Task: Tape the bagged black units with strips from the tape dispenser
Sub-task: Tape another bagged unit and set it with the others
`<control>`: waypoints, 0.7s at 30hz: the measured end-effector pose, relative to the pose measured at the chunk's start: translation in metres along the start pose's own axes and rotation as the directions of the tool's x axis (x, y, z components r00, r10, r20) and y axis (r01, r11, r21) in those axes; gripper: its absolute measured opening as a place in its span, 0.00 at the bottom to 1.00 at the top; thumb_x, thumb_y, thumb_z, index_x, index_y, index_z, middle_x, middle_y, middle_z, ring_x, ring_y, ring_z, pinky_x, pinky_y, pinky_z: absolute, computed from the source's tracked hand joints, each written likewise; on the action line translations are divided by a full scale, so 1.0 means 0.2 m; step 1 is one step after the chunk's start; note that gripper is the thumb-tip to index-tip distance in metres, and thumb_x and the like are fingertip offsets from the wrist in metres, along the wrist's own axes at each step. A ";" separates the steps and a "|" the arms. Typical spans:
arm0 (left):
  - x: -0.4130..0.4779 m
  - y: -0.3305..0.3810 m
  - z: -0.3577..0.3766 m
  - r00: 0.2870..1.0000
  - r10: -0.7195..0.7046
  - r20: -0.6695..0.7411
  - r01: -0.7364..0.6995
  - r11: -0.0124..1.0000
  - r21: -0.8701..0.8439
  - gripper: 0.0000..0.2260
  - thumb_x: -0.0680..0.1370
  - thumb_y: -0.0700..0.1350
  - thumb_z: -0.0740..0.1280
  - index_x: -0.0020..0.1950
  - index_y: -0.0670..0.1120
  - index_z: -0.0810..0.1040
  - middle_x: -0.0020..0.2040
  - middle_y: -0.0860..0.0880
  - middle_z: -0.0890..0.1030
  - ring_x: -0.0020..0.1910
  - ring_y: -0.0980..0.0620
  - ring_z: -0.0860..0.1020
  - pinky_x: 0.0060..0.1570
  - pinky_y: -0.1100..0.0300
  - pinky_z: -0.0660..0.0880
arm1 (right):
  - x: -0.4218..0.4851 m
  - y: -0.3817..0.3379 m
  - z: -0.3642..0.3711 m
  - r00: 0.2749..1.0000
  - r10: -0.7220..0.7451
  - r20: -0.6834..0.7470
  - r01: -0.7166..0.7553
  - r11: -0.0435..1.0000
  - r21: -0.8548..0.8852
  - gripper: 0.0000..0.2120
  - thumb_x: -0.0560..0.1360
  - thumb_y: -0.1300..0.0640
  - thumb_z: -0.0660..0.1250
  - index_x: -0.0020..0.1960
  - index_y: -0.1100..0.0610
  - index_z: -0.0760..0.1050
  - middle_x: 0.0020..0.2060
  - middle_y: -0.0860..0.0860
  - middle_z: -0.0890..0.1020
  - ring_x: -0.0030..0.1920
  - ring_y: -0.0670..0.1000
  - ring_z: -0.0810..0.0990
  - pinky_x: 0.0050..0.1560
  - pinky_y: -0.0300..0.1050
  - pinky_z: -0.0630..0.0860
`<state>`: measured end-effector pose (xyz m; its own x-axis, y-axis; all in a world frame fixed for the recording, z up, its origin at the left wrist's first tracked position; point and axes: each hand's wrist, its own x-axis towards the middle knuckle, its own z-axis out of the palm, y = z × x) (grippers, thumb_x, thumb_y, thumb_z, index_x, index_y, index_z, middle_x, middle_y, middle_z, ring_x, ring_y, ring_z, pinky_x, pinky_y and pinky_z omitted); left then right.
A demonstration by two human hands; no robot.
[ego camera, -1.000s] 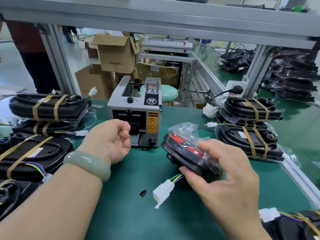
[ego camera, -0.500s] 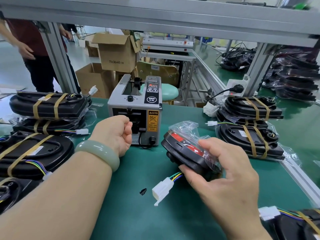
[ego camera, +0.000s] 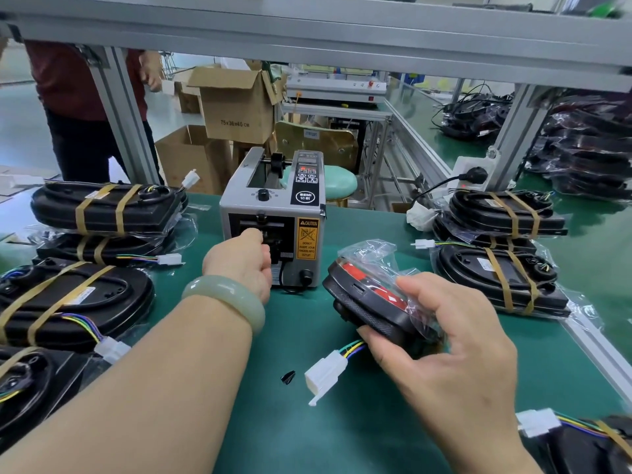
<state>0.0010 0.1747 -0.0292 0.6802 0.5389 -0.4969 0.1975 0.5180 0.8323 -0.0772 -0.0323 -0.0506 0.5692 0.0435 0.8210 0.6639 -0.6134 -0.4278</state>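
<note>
Lower right, the right hand (ego camera: 455, 350) grasps a bagged unit (ego camera: 369, 302) over the green table (ego camera: 290, 439), its white plug (ego camera: 325, 376) at lower centre; beyond, the left hand (ego camera: 239, 265), fingers curled, is at the outlet of the dispenser (ego camera: 273, 213) at centre; whether it pinches a strip I cannot tell; taped units (ego camera: 102, 206) lie at left and right.

The tape dispenser (ego camera: 273, 227) sits mid-way across the table (ego camera: 307, 439), facing me. My L hand (ego camera: 239, 265) is at its front outlet; the fingers are hidden, so I can't tell if they touch a strip. Just R of the dispenser, my R hand (ego camera: 444, 343) holds a bagged unit (ego camera: 369, 295) tilted above the table. Its connector (ego camera: 325, 374) sticks out toward me, w/ a small chip (ego camera: 288, 377) just L of it. Taped units flank the dispenser: L stack (ego camera: 106, 206), R stack (ego camera: 502, 213). Behind the table are a stool (ego camera: 337, 184), boxes (ego camera: 236, 104) and, far L, a person (ego camera: 78, 107).
</note>
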 end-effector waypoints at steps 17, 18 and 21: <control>-0.57 -0.12 -0.17 0.806 0.254 0.535 -0.369 0.922 0.118 0.19 0.53 0.61 0.71 0.39 0.55 0.86 0.53 0.60 0.83 0.54 0.69 0.77 0.65 0.56 0.67 | 0.00 -0.02 0.01 1.000 -0.007 -0.020 0.007 1.000 -0.013 0.22 0.61 0.53 0.77 0.53 0.54 0.80 0.49 0.34 0.73 0.49 0.47 0.76 0.57 0.32 0.69; -0.57 -0.14 -0.17 0.798 0.251 0.547 -0.362 0.927 0.102 0.17 0.54 0.60 0.70 0.38 0.55 0.86 0.52 0.59 0.84 0.53 0.68 0.78 0.63 0.57 0.68 | 0.00 -0.02 0.01 1.000 -0.007 -0.018 0.007 1.000 -0.009 0.22 0.61 0.52 0.76 0.54 0.52 0.79 0.50 0.34 0.73 0.50 0.46 0.76 0.57 0.32 0.68; -0.57 -0.17 -0.16 0.791 0.262 0.553 -0.364 0.928 0.081 0.15 0.56 0.59 0.70 0.38 0.55 0.86 0.49 0.56 0.85 0.53 0.63 0.79 0.62 0.57 0.70 | 0.00 -0.02 0.01 1.000 -0.003 -0.015 0.003 1.000 -0.011 0.22 0.61 0.53 0.77 0.54 0.51 0.78 0.51 0.33 0.71 0.49 0.47 0.75 0.57 0.31 0.67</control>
<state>-0.1056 0.1164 -0.0073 0.9801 0.1945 -0.0388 -0.0071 0.2302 0.9731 -0.0794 -0.0280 -0.0491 0.5596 0.0334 0.8281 0.6604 -0.6217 -0.4212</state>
